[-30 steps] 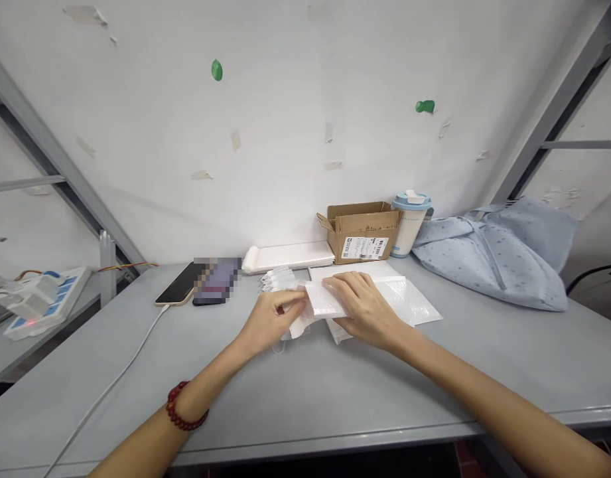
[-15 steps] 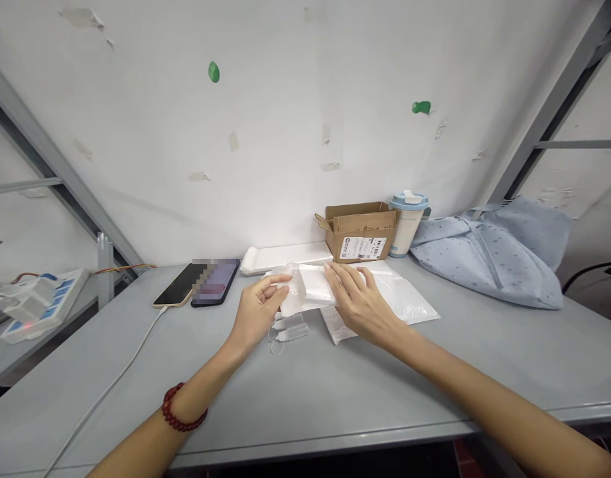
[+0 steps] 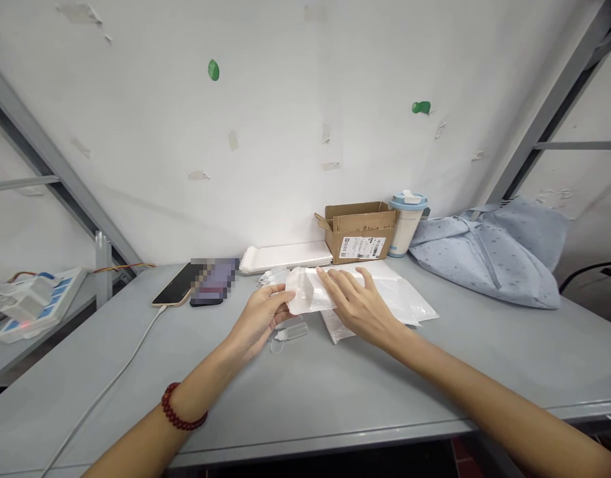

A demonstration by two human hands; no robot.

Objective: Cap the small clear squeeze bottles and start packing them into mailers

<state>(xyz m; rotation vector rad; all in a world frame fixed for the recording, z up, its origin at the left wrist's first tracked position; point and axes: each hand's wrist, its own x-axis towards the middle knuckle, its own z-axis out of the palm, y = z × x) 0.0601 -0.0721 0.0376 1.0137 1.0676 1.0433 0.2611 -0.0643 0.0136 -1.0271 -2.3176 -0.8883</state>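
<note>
My left hand (image 3: 258, 320) pinches the left end of a small white plastic packet (image 3: 308, 295), held just above the grey table (image 3: 305, 392). My right hand (image 3: 357, 305) has its fingers stretched along the packet's right side, touching it. Under the packet lie a few small white items with loops (image 3: 288, 332). More flat white bags (image 3: 399, 299) lie beneath and behind my right hand. A red bead bracelet (image 3: 178, 413) sits on my left wrist.
A phone on a white cable (image 3: 173, 290) and a second dark device (image 3: 213, 282) lie at the left. At the back stand a stack of white bags (image 3: 285, 256), a cardboard box (image 3: 359, 232), a blue-lidded cup (image 3: 405, 224) and a light blue cloth bag (image 3: 489, 255). A power strip (image 3: 34, 302) sits far left.
The packet has been lifted off the table and turned between both hands; the small looped items have come into view beneath it. My right fingers have slid along the packet.
</note>
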